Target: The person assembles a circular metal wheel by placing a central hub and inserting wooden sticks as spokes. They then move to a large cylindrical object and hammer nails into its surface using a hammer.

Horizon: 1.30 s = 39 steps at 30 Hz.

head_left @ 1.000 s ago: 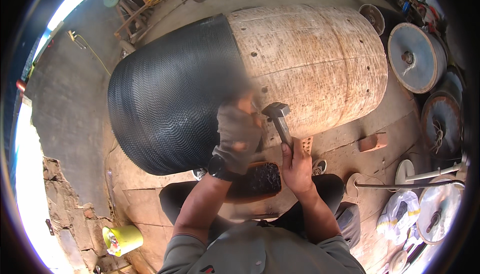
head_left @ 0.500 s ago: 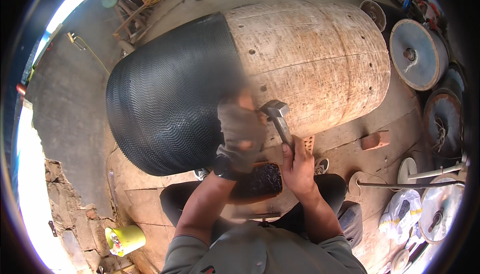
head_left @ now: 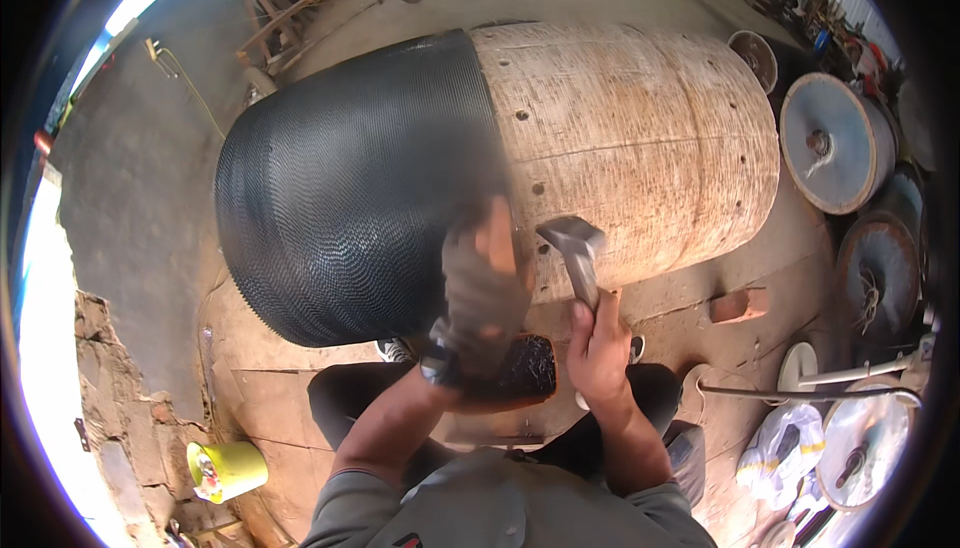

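We are gripping the hammer (head_left: pixel 578 258) in the right hand (head_left: pixel 597 351), handle running up from the grip. The gloved left hand (head_left: pixel 482 293), nearer, is pressing the black mesh (head_left: pixel 350 188) edge just left of the head, on the wooden drum (head_left: pixel 640 138).

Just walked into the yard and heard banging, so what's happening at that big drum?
A person sits at a large wooden drum lying on its side, partly covered in black woven mesh. The left hand, in a glove, presses at the mesh edge. The right hand grips a hammer, its head raised close to the drum's bare wood beside that edge. A dark block rests on the lap.
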Each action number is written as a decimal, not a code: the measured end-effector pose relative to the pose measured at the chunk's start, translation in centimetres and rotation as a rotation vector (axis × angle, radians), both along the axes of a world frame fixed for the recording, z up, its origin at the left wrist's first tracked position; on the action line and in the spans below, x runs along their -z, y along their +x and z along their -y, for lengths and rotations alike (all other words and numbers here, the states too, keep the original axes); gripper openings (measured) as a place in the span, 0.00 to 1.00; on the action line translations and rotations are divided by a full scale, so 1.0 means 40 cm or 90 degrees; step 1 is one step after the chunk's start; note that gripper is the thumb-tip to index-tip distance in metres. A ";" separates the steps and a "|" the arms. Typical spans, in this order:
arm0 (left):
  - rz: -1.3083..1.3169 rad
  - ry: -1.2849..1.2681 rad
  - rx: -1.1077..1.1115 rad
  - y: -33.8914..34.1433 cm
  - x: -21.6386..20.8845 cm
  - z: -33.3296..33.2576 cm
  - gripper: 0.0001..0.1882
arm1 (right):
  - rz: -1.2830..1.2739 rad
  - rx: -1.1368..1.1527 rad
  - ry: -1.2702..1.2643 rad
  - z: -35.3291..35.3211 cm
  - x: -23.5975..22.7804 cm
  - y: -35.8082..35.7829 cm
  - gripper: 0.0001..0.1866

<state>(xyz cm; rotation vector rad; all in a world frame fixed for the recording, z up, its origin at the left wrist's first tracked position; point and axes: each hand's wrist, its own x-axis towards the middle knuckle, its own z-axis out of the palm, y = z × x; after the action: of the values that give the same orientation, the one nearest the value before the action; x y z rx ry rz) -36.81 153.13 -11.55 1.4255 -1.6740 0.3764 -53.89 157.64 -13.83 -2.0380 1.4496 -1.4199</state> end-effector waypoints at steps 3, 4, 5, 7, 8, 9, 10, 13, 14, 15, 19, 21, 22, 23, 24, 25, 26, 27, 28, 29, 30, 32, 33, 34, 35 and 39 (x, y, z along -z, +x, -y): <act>0.079 0.079 -0.005 -0.019 0.064 -0.142 0.29 | -0.111 0.002 0.079 -0.001 0.001 -0.004 0.12; 0.075 0.193 0.023 -0.030 0.103 -0.190 0.26 | -0.156 -0.016 0.130 0.002 0.001 -0.004 0.13; 0.085 0.313 0.085 -0.027 0.145 -0.225 0.24 | -0.151 -0.011 0.179 -0.003 0.002 -0.005 0.15; -0.014 0.396 0.198 -0.028 0.225 -0.264 0.14 | -0.021 -0.029 0.052 -0.008 0.007 -0.002 0.14; -0.047 0.440 0.252 -0.030 0.255 -0.279 0.10 | 0.065 -0.056 -0.049 -0.010 0.008 -0.002 0.13; -0.021 0.483 0.267 -0.033 0.276 -0.286 0.08 | 0.085 -0.021 -0.075 -0.013 0.013 0.001 0.14; 0.021 0.528 0.280 -0.034 0.285 -0.288 0.06 | -0.019 0.002 0.019 -0.015 0.017 0.003 0.15; 0.218 0.553 0.203 -0.040 0.253 -0.281 0.04 | -0.164 -0.016 0.137 -0.011 0.029 0.005 0.19; 0.235 0.560 0.194 -0.043 0.232 -0.275 0.04 | -0.094 -0.017 0.083 -0.010 0.034 0.003 0.18; 0.149 0.519 0.192 -0.045 0.210 -0.266 0.03 | -0.028 -0.031 0.029 -0.013 0.039 0.002 0.16; -0.273 0.629 0.270 -0.050 0.161 -0.249 0.02 | -0.020 -0.012 -0.112 -0.019 0.055 0.001 0.12; -0.301 0.667 0.302 -0.044 0.171 -0.241 0.03 | -0.141 0.029 0.016 -0.019 0.053 0.007 0.12; -0.273 0.652 0.342 -0.039 0.180 -0.240 0.04 | -0.171 0.021 0.128 -0.004 0.049 0.014 0.12; -0.267 0.667 0.376 -0.035 0.194 -0.238 0.05 | -0.131 0.023 0.144 -0.023 0.043 0.015 0.12; -0.363 0.624 0.397 -0.031 0.205 -0.240 0.05 | -0.083 0.001 0.111 -0.018 0.036 0.018 0.12; -0.489 0.610 0.406 -0.033 0.216 -0.245 0.06 | 0.034 -0.013 0.082 -0.024 0.031 0.020 0.12; -0.498 0.605 0.388 -0.035 0.221 -0.250 0.06 | 0.156 -0.019 0.059 -0.037 0.024 0.022 0.12; -0.459 0.497 0.375 -0.040 0.222 -0.254 0.06 | 0.171 -0.045 0.003 -0.028 0.018 0.021 0.12; -0.298 0.397 0.332 -0.044 0.218 -0.257 0.05 | 0.106 -0.009 -0.006 -0.040 0.014 0.023 0.11; -0.130 0.327 0.283 -0.045 0.208 -0.254 0.05 | -0.068 0.005 -0.071 -0.025 0.009 0.020 0.11; -0.110 0.383 0.262 -0.045 0.194 -0.247 0.05 | -0.164 0.055 -0.018 -0.029 0.009 0.021 0.11; -0.037 0.565 0.221 -0.031 0.147 -0.231 0.08 | -0.202 0.063 0.134 -0.021 0.009 0.018 0.11; 0.026 0.338 0.076 -0.017 0.116 -0.219 0.07 | -0.154 0.047 0.112 -0.027 0.011 0.017 0.12; 0.099 0.082 -0.076 0.003 0.081 -0.190 0.06 | -0.108 0.009 0.069 -0.017 0.013 0.012 0.12; 0.091 -0.039 -0.101 0.040 0.043 -0.176 0.06 | 0.024 -0.003 0.041 -0.030 0.017 0.011 0.13; -0.499 -0.163 0.289 0.160 -0.170 -0.124 0.06 | 0.184 -0.041 -0.083 -0.010 0.021 0.007 0.15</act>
<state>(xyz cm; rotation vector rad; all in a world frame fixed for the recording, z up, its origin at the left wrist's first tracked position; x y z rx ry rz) -30.40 158.11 -4.73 0.8016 -1.1829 -0.2064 -53.60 158.03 -14.69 -1.8367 1.1901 -1.7369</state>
